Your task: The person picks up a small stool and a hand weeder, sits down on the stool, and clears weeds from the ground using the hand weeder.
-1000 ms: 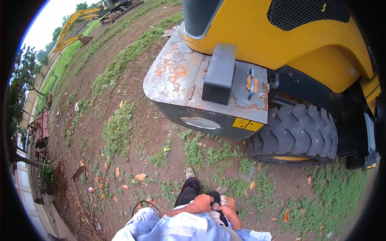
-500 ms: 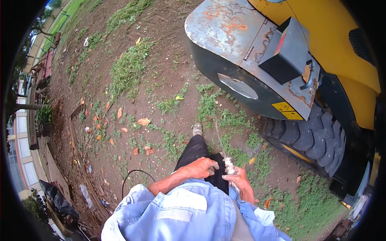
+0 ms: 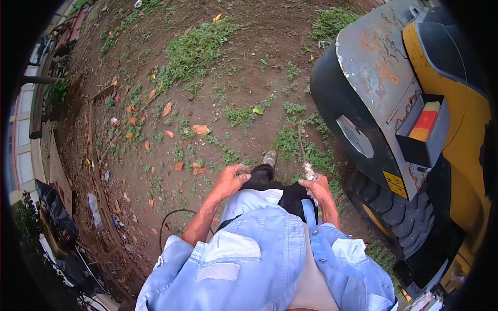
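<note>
My right hand (image 3: 319,187) is closed around the whitish, ragged wrapped handle of a long thin tool (image 3: 302,147). Its narrow brownish-grey length points forward over the weeds, and I cannot make out its exact kind. My left hand (image 3: 232,180) is held apart from it, over my dark trousers (image 3: 262,179), with fingers curled and thumb close to them. Whether it pinches the cloth or anything else is hidden. One shoe (image 3: 269,157) shows ahead on the soil.
A yellow machine (image 3: 461,129) with a rusty grey cover (image 3: 376,57) and big tyre (image 3: 394,215) stands close at right. Weeds (image 3: 202,49) and dry leaves (image 3: 200,129) dot the soil. Dark plastic (image 3: 56,207) and boards lie at left; a black cable (image 3: 168,217) loops beside me.
My left hand has moved left, away from my right hand, which keeps hold of the wrapped handle. The view has shifted, so the machine appears farther right and the tool points ahead.
</note>
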`<state>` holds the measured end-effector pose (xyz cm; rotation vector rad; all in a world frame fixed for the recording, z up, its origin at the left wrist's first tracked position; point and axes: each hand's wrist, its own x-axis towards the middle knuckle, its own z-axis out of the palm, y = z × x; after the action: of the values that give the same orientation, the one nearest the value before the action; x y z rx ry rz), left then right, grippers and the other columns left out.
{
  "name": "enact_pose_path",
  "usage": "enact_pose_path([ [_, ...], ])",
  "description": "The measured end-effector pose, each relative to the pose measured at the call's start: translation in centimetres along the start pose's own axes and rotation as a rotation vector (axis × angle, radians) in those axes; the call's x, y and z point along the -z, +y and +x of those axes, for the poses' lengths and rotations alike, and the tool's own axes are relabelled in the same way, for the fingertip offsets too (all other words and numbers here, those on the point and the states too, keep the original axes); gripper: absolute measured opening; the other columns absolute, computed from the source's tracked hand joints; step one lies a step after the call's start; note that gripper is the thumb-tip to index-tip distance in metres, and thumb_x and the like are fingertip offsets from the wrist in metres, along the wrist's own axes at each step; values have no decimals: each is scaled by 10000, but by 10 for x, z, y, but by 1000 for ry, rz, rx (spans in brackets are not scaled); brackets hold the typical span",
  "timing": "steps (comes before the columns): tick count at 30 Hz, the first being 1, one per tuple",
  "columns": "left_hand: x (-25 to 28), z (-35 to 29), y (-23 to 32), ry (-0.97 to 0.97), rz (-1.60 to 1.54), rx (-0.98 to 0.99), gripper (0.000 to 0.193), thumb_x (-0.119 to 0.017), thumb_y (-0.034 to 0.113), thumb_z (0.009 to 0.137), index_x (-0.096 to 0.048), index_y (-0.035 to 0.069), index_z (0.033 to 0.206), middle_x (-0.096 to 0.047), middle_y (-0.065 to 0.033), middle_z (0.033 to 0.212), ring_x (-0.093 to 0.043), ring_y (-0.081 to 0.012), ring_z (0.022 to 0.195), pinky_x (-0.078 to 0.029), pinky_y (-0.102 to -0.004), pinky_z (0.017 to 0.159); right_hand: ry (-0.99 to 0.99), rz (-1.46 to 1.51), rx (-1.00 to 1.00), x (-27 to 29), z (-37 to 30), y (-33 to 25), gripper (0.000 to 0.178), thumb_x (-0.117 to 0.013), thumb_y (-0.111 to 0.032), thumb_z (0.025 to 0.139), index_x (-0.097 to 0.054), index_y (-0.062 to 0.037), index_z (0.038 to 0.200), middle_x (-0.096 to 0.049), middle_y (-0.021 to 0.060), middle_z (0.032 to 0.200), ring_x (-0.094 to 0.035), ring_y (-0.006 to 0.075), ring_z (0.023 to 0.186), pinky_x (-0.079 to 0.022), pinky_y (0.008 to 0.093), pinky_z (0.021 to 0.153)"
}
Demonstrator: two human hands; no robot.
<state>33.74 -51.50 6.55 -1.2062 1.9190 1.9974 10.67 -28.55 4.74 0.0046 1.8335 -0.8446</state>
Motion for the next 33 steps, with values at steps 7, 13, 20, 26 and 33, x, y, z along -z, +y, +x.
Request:
enact_pose_path([
  [7, 63, 22, -30, 283, -273, 91, 325, -664, 158, 839, -650, -67, 1072, -697, -96, 891, -642, -159, 823, -501, -310, 716, -13, 105, 44, -16, 54, -81, 256, -776, -200, 758, -550, -82, 744, -525, 2, 585, -494, 95, 455, -385, 253, 410],
  [13, 114, 69, -10, 355, -250, 86, 341, -669, 169, 878, -619, -67, 1118, -684, -107, 958, -662, -177, 851, -537, -317, 752, 11, 117, 5, -33, 109, -153, 249, -781, -183, 750, -563, -73, 701, -545, 16, 580, -495, 110, 440, -382, 271, 413],
  [20, 176, 186, 74, 353, -262, -9, 363, -681, 181, 882, -608, -79, 1124, -680, -111, 971, -658, -179, 868, -540, -313, 769, 33, 308, -58, -63, 204, -217, 234, -781, -165, 757, -575, -67, 706, -552, 29, 565, -501, 119, 420, -370, 282, 386],
  [26, 242, 252, 83, 291, -203, 21, 368, -681, 184, 884, -603, -73, 1136, -679, -118, 978, -668, -184, 858, -543, -305, 758, -77, 300, -79, -82, 250, -293, 258, -782, -210, 768, -570, -64, 771, -536, 25, 585, -503, 120, 423, -372, 276, 358],
  [33, 277, 256, 20, 351, -83, 581, 207, -676, 128, 803, -700, -31, 932, -686, -76, 820, -622, -165, 666, -507, -316, 629, 51, 448, -114, -79, 304, -352, 267, -791, -209, 758, -557, -83, 739, -546, 30, 575, -499, 131, 419, -361, 284, 363],
])
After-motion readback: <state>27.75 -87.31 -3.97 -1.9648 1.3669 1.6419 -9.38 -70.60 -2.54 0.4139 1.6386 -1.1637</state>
